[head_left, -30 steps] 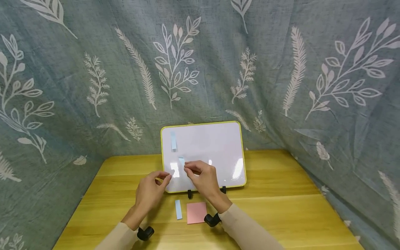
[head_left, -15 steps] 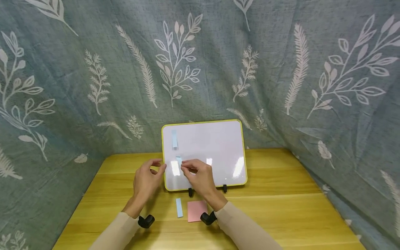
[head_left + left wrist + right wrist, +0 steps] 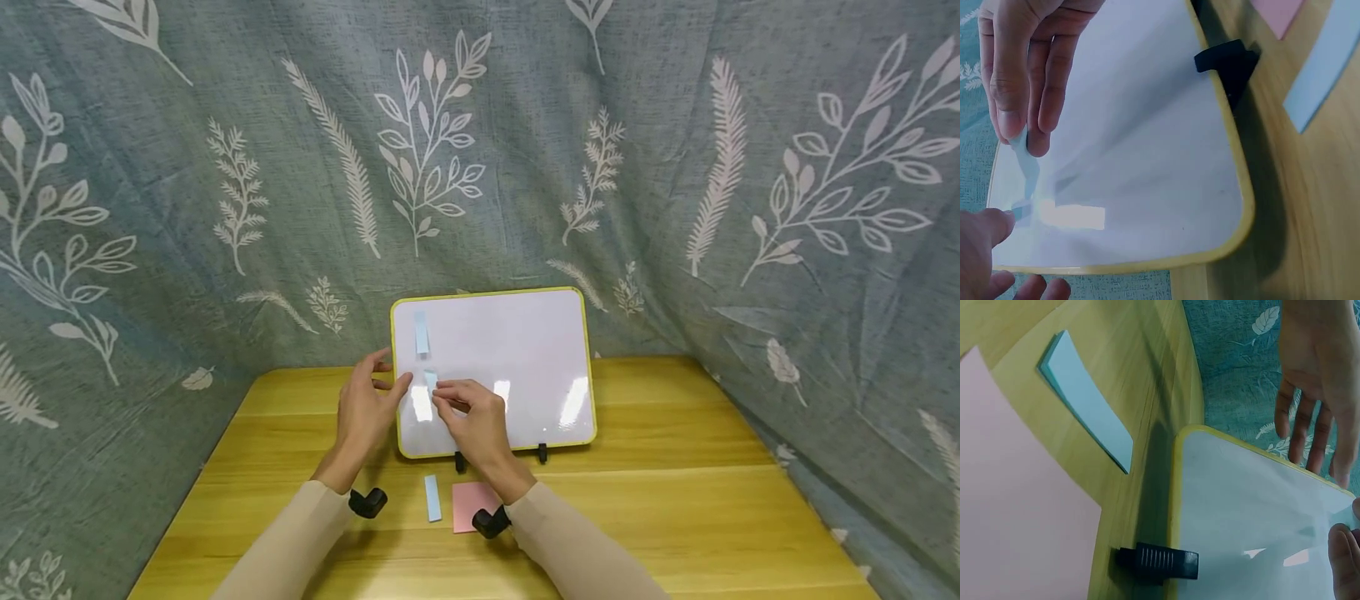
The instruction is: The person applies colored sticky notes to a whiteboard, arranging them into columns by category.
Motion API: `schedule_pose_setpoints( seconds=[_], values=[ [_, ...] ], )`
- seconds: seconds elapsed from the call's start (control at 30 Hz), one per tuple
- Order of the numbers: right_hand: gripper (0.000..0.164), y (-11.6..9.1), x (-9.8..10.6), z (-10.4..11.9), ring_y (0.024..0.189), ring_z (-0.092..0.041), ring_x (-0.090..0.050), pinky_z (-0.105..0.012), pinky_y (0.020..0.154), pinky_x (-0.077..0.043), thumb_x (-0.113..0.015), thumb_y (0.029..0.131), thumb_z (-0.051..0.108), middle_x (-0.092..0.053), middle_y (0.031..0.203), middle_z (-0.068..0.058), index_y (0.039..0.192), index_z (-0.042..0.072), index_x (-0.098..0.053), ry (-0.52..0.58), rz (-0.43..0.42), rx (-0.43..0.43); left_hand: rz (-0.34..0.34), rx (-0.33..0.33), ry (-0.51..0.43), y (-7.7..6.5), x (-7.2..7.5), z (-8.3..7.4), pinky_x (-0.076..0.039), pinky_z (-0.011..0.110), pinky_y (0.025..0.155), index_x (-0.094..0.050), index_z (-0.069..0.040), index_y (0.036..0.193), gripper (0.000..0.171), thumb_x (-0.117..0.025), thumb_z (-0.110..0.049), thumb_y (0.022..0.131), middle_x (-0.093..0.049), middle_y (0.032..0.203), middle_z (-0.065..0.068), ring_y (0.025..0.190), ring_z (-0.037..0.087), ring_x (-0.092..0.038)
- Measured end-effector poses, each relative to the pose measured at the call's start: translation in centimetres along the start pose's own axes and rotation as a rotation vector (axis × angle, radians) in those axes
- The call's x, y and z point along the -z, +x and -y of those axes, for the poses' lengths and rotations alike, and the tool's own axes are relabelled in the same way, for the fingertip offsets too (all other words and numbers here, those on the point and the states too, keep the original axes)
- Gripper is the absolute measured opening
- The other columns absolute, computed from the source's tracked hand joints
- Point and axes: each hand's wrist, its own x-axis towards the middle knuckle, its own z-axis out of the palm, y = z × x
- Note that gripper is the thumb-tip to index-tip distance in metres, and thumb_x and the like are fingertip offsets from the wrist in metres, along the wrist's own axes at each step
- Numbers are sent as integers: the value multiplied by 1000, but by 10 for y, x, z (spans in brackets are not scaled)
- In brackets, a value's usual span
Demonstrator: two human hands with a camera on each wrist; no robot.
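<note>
A whiteboard (image 3: 510,358) with a yellow frame leans on a black stand. In the head view, my right hand (image 3: 476,421) pinches a pale blue sticky note strip (image 3: 431,378) by its lower end. The strip's upper end lies against the board, bent outward in the left wrist view. My left hand (image 3: 367,408) straddles the board's left edge, thumb in front by the strip's end and fingers reaching past the edge; the right wrist view shows these fingers fairly straight. Another blue strip (image 3: 422,333) is stuck higher on the board.
On the wooden table (image 3: 675,500) before the board lie a pad of blue strips (image 3: 432,498) and a pink sticky note pad (image 3: 468,504). Two black stand feet (image 3: 460,462) jut out below the board. A leaf-patterned curtain (image 3: 525,167) hangs behind.
My left hand has moved up to the board's left edge, its fingers now passing beyond it. My right hand has shifted slightly left, still pinching the blue strip.
</note>
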Motion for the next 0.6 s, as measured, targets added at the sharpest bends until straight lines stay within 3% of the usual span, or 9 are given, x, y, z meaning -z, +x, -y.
schedule_pose_setpoints(
  seconds=[0.23,0.6],
  values=[
    [12,3,-9,-1,105,-32,-89,-33,95,-72,-88,102,0,-85,120,-19,114,-3,-89,-19,-29,30,-34,-24,-22,10,-7,1,-68,61,97,-57,-16,171,71,-87,-33,109,-72,147,21,120,42,-80],
    [10,5,-21,-2,107,-34,-88,-31,95,-71,-88,101,-2,-86,120,-20,111,-5,-89,24,-76,24,-28,-19,-20,19,-11,-1,-68,61,97,-50,-17,177,77,-85,-32,110,-70,152,21,120,43,-80]
  ],
)
